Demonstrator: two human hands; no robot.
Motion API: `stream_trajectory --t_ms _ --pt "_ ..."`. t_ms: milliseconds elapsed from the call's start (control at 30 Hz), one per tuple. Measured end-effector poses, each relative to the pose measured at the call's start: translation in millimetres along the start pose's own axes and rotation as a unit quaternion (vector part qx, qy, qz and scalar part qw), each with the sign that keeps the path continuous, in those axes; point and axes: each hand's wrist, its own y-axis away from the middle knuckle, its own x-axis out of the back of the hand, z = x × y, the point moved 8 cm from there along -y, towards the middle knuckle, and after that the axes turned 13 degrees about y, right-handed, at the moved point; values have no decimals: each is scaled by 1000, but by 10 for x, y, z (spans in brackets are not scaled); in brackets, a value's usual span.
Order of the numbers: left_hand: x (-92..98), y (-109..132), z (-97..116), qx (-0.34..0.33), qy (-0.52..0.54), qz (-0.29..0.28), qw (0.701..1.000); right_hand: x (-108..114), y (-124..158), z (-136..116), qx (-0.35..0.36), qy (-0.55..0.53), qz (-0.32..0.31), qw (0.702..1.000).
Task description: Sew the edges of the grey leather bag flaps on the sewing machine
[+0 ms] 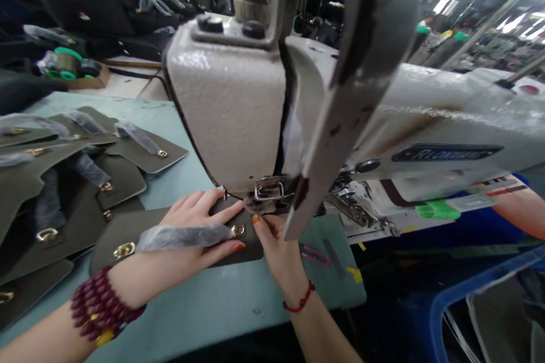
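Note:
A dark olive leather flap piece with brass fittings lies on the pale green table, its right end under the head of a white sewing machine. My left hand lies flat on the piece, fingers stretched out, over a plastic-wrapped strap. My right hand presses its fingertips on the piece's edge right by the presser foot. A brass buckle sits between the two hands.
A pile of similar olive pieces with brass clasps covers the table's left side. Thread spools and dark bags stand at the back left. A blue plastic bin sits low at the right, beyond the table edge.

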Motion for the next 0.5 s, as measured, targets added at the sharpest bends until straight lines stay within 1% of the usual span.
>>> stream_trajectory --t_ms 100,200,267,333,400,433,500 --pt "18 -29 17 28 2 -5 1000 1 61 66 0 -15 -20 1000" --pt "77 -60 70 32 5 1 999 -50 184 167 -9 -48 -72 996" --pt "106 -75 96 34 5 1 999 -78 260 232 -14 -57 -96 994" --pt "82 -79 90 40 2 -13 999 -83 304 279 -13 -50 -98 994" --pt "23 -76 40 47 -2 -26 999 -80 317 301 -10 -41 -89 995" --pt "-9 -74 2 50 2 -27 998 -80 315 305 -9 -40 -85 996" --pt "-42 -78 -91 60 40 -9 997 -87 303 303 -12 -47 -82 995"
